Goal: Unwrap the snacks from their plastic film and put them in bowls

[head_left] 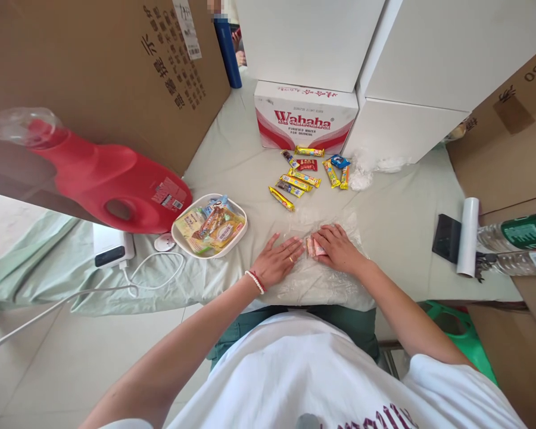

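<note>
A clear plastic bag (335,286) lies spread on the cloth in front of me. My left hand (277,260) rests flat on it with the fingers stretched out toward the right. Over a small pink packet (311,246) lies my right hand (337,249), its fingers covering much of the packet. Whether those fingers grip it or only press on it, I cannot tell. Beyond the hands, several wrapped snacks are scattered, among them a yellow stick packet (281,198), a red packet (307,165) and a blue packet (340,161).
Left of my hands stands a white basket (245,229) holding several packaged snacks. Further left are a red detergent bottle (116,185), a white power bank (111,244) and its cable. A Wahaha box (306,119) stands behind. Plastic bottles (518,232) and a white roll (468,238) lie right.
</note>
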A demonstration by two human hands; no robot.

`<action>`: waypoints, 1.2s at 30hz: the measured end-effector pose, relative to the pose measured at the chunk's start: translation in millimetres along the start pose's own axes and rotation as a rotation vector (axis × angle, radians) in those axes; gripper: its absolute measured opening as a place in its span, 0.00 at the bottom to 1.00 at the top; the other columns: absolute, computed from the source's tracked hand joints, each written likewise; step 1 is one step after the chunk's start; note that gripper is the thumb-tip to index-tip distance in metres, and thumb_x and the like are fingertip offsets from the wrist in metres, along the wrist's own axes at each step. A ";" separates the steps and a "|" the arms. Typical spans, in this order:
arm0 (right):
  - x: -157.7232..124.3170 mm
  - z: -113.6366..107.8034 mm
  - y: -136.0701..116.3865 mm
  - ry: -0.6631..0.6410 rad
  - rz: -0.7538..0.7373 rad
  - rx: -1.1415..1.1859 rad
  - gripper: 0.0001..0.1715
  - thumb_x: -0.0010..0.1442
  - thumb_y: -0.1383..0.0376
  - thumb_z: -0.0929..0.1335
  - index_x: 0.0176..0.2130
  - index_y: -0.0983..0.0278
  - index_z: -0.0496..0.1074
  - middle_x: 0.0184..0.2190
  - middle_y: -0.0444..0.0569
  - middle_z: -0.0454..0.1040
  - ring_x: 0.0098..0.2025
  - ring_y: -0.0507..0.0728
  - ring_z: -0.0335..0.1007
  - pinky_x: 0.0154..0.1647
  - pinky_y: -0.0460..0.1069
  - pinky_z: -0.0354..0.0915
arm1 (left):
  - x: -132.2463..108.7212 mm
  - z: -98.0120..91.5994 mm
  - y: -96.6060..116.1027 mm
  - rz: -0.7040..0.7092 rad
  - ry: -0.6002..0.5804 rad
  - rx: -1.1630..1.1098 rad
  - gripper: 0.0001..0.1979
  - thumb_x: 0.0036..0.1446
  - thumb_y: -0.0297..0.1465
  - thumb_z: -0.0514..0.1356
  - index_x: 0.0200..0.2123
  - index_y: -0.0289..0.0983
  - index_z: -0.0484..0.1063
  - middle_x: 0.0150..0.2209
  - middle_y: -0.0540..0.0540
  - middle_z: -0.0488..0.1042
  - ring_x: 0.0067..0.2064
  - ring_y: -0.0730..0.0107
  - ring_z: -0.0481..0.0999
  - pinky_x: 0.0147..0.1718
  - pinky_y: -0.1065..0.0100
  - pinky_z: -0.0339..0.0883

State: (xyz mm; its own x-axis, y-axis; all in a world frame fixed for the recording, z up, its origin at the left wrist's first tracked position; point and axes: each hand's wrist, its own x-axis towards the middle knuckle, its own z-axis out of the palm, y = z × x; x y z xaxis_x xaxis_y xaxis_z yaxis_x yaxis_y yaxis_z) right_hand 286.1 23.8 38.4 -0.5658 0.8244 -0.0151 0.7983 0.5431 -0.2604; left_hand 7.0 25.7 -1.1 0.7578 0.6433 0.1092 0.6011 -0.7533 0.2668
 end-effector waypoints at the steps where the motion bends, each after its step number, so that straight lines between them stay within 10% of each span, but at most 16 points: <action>1: -4.6 -2.0 0.0 0.040 -0.001 0.032 0.35 0.69 0.54 0.68 0.69 0.65 0.63 0.65 0.63 0.66 0.71 0.71 0.54 0.74 0.72 0.46 | 0.5 1.2 -3.6 -0.013 -0.006 -0.046 0.27 0.74 0.35 0.45 0.74 0.44 0.56 0.72 0.42 0.63 0.74 0.61 0.60 0.75 0.44 0.42; 6: -57.5 -11.8 -6.9 0.239 -0.038 0.232 0.39 0.70 0.50 0.67 0.72 0.58 0.55 0.66 0.60 0.63 0.69 0.68 0.57 0.69 0.69 0.60 | -1.9 1.8 -27.1 -0.143 0.036 -0.271 0.31 0.69 0.27 0.46 0.74 0.39 0.53 0.70 0.40 0.66 0.70 0.64 0.68 0.72 0.50 0.56; 10: -110.2 0.5 -15.5 0.162 -0.012 0.251 0.43 0.66 0.49 0.72 0.71 0.56 0.58 0.67 0.60 0.63 0.69 0.70 0.56 0.68 0.70 0.63 | -9.4 -10.1 -39.1 -0.029 -0.041 -0.372 0.35 0.56 0.21 0.52 0.67 0.40 0.63 0.75 0.41 0.57 0.75 0.61 0.57 0.73 0.48 0.51; 14: -130.3 19.2 -14.4 0.194 0.059 0.245 0.18 0.71 0.61 0.67 0.59 0.58 0.73 0.61 0.58 0.70 0.65 0.67 0.62 0.63 0.67 0.69 | -12.8 -21.9 -37.0 0.067 -0.175 -0.329 0.30 0.56 0.32 0.62 0.63 0.38 0.67 0.76 0.34 0.51 0.77 0.50 0.51 0.74 0.41 0.40; 20: -97.9 -7.7 -2.3 0.242 0.056 0.383 0.14 0.73 0.63 0.63 0.48 0.58 0.78 0.50 0.55 0.77 0.52 0.60 0.73 0.52 0.59 0.74 | -13.5 -21.4 -23.9 0.078 -0.218 -0.231 0.43 0.51 0.55 0.70 0.65 0.40 0.69 0.76 0.31 0.51 0.77 0.39 0.48 0.72 0.34 0.30; 24: -63.9 -41.6 9.9 0.123 0.124 0.423 0.18 0.74 0.59 0.62 0.50 0.58 0.79 0.43 0.52 0.78 0.44 0.57 0.76 0.45 0.53 0.73 | -8.2 -14.9 -17.3 -0.053 -0.073 -0.337 0.18 0.66 0.46 0.59 0.49 0.42 0.79 0.68 0.38 0.69 0.73 0.48 0.59 0.72 0.35 0.39; 30: -18.5 -61.5 52.6 -0.063 0.368 0.327 0.17 0.70 0.61 0.63 0.46 0.61 0.80 0.41 0.50 0.82 0.41 0.58 0.77 0.42 0.50 0.69 | 19.7 -9.3 -1.7 -0.525 0.250 -0.362 0.16 0.68 0.37 0.55 0.28 0.40 0.76 0.43 0.42 0.82 0.59 0.53 0.72 0.62 0.48 0.63; 36: 38.1 -57.5 69.9 -0.062 0.462 -0.026 0.22 0.71 0.59 0.64 0.58 0.64 0.76 0.54 0.60 0.76 0.57 0.67 0.69 0.51 0.54 0.66 | 45.5 -13.8 11.9 -0.879 0.216 -0.162 0.15 0.58 0.33 0.62 0.48 0.37 0.78 0.50 0.37 0.77 0.57 0.44 0.71 0.56 0.48 0.66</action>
State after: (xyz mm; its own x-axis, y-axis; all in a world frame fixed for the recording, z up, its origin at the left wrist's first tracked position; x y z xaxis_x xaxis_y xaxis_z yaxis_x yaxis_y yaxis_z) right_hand 332.2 102.3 75.1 -0.1609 0.9701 -0.1817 0.9739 0.1262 -0.1885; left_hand 45.1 47.9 20.3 -0.0288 0.9993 -0.0245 0.8834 0.0370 0.4672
